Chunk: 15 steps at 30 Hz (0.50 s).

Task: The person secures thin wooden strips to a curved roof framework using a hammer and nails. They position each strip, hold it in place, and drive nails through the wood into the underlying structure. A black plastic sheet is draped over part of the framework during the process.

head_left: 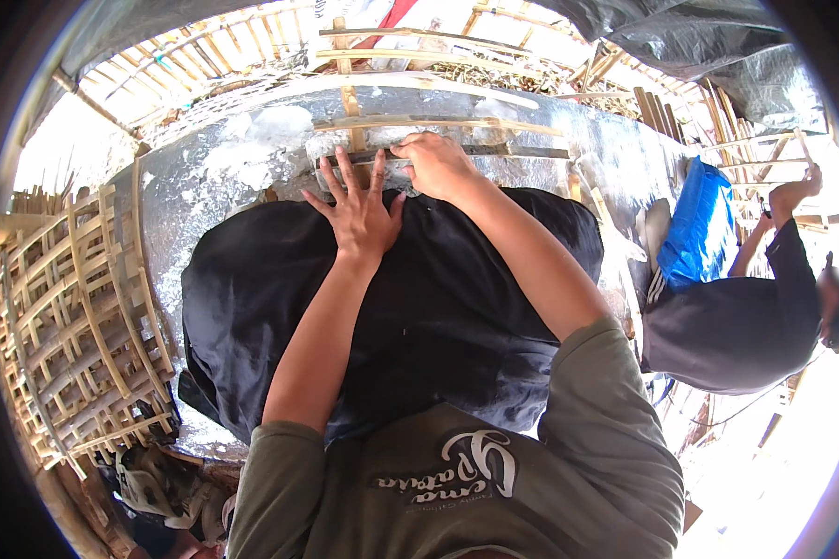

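Note:
Just beyond my knees, my left hand [356, 212] lies with its fingers spread. Its fingertips rest on a dark bamboo slat [536, 152] that runs crosswise. On the same slat, to the right, my right hand [438, 168] has its fingers bent and closed; whatever is between them is hidden. The slat crosses a lengthwise bamboo strip [349, 98] that reaches away from me. Farther along that strip lie paler cross slats [438, 122], spaced apart like ladder rungs. Dark cloth [419, 307] covers my lap, below both hands.
A grey sheet [200, 158] with white patches lies under the slats. Woven bamboo panels [75, 317] stand at the left. Another person [732, 326] sits at the right beside a blue plastic bag [697, 224], arms raised to another bamboo frame. Bamboo scraps [494, 76] lie at the far side.

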Each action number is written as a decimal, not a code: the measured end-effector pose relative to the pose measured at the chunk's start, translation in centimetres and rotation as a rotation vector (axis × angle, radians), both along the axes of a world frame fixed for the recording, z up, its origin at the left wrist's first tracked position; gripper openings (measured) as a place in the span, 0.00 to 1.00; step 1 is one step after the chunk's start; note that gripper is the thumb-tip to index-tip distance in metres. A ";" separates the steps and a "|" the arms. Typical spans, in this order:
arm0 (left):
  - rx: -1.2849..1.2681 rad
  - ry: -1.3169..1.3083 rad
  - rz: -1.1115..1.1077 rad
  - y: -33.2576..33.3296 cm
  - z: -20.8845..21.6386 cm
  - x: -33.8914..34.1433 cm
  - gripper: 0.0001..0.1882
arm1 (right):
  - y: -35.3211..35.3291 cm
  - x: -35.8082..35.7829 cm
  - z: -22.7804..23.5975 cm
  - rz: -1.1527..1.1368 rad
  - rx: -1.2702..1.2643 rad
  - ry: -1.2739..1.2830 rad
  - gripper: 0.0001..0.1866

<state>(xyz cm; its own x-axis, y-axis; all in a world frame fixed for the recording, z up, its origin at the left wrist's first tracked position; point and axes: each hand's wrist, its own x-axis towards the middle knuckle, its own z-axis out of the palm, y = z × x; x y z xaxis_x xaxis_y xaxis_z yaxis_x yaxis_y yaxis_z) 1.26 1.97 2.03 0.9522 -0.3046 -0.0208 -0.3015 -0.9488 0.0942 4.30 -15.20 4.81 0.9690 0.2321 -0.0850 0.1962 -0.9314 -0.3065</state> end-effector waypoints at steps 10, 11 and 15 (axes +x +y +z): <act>-0.036 -0.042 -0.018 0.2 -0.2 0.0 0.43 | 0.7 -0.9 1.0 -0.058 -0.041 0.101 0.58; -0.024 -0.022 -0.008 0.1 0.0 0.0 0.43 | 0.6 -1.0 0.9 -0.053 -0.045 0.106 0.59; -0.023 0.004 -0.002 0.1 0.3 0.1 0.41 | 0.6 -1.1 0.4 -0.027 -0.014 0.066 0.55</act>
